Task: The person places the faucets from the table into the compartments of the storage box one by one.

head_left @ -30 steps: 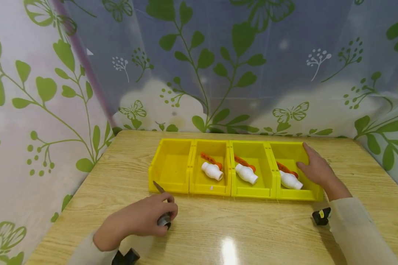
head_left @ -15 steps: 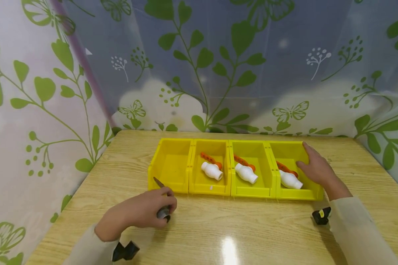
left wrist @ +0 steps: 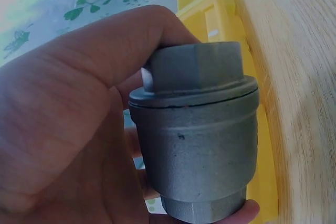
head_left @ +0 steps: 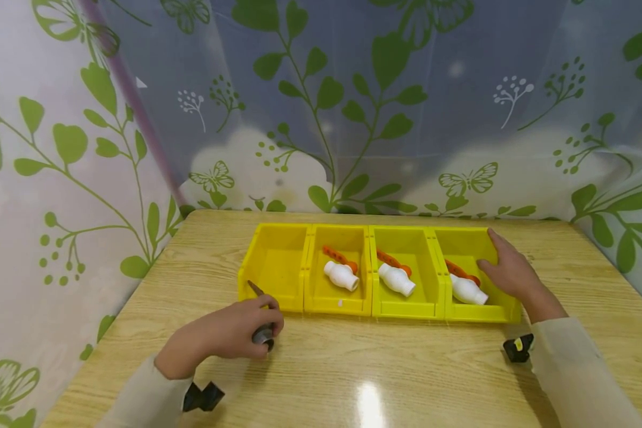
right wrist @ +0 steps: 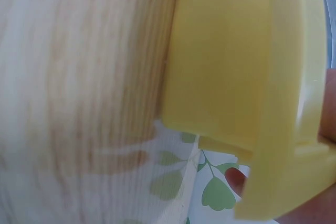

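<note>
My left hand (head_left: 227,330) grips a grey metal pipe fitting with hexagonal ends (left wrist: 195,140), apparently a check valve, in front of the leftmost yellow bin (head_left: 271,302). A narrow brownish tip (head_left: 255,289) shows just beyond this hand; whether it is a finger I cannot tell. With thumb inside and fingers outside, my right hand (head_left: 510,270) holds the side wall of the rightmost yellow bin (right wrist: 226,66). That bin contains a white plastic ball valve (head_left: 469,290) with an orange lever. Two matching valves lie in the middle bins, a left one (head_left: 341,276) and a right one (head_left: 396,280).
The yellow bins stand joined in a row on a wooden table (head_left: 385,368). Behind and to the left hangs a leaf-printed curtain (head_left: 321,172). A black wrist mount (head_left: 203,397) sits under the left sleeve, another black mount (head_left: 518,348) beside the right sleeve.
My left hand has moved slightly away from me, toward the leftmost bin, still holding the metal fitting. My right hand stays on the bin wall.
</note>
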A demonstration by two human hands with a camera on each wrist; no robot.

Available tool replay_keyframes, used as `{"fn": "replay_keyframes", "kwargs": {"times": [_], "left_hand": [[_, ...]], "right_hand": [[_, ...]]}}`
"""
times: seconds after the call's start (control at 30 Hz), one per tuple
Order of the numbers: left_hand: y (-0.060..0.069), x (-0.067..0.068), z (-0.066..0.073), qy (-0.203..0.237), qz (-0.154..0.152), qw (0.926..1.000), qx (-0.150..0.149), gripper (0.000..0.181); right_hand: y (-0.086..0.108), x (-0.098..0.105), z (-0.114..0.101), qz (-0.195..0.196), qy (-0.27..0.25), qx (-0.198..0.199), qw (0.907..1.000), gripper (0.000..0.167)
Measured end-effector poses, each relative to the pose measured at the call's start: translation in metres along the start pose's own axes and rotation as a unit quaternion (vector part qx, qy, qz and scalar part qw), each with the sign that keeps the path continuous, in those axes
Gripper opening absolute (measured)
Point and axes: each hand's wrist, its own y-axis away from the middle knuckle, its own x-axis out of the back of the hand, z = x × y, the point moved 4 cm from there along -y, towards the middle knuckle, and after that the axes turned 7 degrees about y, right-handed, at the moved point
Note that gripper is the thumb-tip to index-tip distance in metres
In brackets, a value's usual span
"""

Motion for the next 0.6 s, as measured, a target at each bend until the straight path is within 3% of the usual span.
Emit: {"fn": "replay_keyframes", "kwargs": {"times": [0.37, 0.6], "left_hand": [[-0.0052, 0.0014, -0.0077, -0.01, 0.002, 0.9999, 0.003, 0.02], [-0.007, 0.0033, -0.0077, 0.006, 0.002, 1.0, 0.005, 0.018]], "right_hand": [[0.0013, 0.0, -0.0006, -0.002, -0.006, -0.005, 1.0, 0.078], [0.0015, 0.0004, -0.0009, -0.008, -0.014, -0.003, 0.9999, 0.078]]}}
